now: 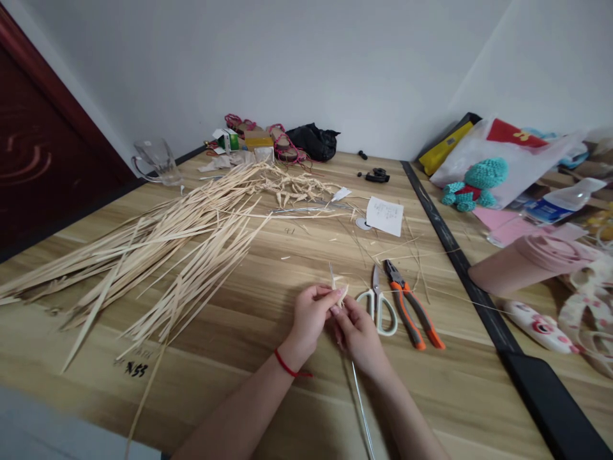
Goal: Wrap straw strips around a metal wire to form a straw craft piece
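Observation:
Both hands meet above the wooden table, pinching a small pale piece of folded straw set on a thin metal wire. My left hand, with a red cord at its wrist, has its thumb and fingers closed on the straw. Closed from the other side, my right hand grips the same piece. The wire's tip pokes out above the fingers, and its long end runs down toward the table's front edge. Just right of my right hand lie white-handled scissors and orange-and-grey pliers.
Long straw strips spread over the left side, with finished-looking folded straw pieces behind. A written paper note lies beyond the scissors. On the right are a pink tumbler, a turquoise crocheted toy and a bottle. A glass mug stands back left.

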Tool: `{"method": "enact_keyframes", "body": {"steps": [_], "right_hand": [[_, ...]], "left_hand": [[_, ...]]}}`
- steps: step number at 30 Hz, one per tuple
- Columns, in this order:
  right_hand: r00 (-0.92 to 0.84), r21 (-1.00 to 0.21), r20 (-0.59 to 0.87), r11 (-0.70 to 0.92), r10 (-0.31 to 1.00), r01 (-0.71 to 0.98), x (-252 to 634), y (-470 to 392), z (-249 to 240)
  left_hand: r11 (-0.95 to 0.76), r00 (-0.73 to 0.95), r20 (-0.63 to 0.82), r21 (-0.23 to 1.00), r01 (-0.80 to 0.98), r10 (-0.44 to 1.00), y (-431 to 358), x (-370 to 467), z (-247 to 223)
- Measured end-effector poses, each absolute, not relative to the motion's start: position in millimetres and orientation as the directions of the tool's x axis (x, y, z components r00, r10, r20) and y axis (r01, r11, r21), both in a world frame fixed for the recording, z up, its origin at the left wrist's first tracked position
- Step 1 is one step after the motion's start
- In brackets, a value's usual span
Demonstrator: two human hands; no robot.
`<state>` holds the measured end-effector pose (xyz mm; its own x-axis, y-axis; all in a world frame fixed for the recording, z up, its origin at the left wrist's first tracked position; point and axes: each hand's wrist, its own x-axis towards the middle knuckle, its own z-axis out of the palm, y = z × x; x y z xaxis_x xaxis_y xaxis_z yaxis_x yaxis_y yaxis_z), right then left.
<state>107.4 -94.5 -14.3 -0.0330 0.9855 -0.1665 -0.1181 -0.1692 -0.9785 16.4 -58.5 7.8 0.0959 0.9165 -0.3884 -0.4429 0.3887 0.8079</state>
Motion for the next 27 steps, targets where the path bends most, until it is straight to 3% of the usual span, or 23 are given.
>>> {"method": "enact_keyframes", "body": {"steps": [9,19,23,27], "right_hand": [[-0.167,-0.933,-0.221,-0.258,0.961,-0.250,114,-96,-5],[-0.122,-0.952,-0.202,-0.225,0.972,-0.210,114,-95,-6],[-0.067,-0.976,-0.177,-0.184,0.982,-0.114,114,-94,-17],[-0.018,-0.972,-0.182,-0.183,0.983,-0.147,116,-91,-26]], "left_hand": [[0.367,0.088,-0.365,0.830,-0.419,0.927,-50,11,3],[0.413,0.203,-0.364,0.847,-0.334,0.909,-51,7,-3],[0.358,0.152,-0.324,0.850,-0.386,0.934,-50,12,-8],[0.387,0.145,-0.358,0.852,-0.354,0.922,-46,10,-8]]}}
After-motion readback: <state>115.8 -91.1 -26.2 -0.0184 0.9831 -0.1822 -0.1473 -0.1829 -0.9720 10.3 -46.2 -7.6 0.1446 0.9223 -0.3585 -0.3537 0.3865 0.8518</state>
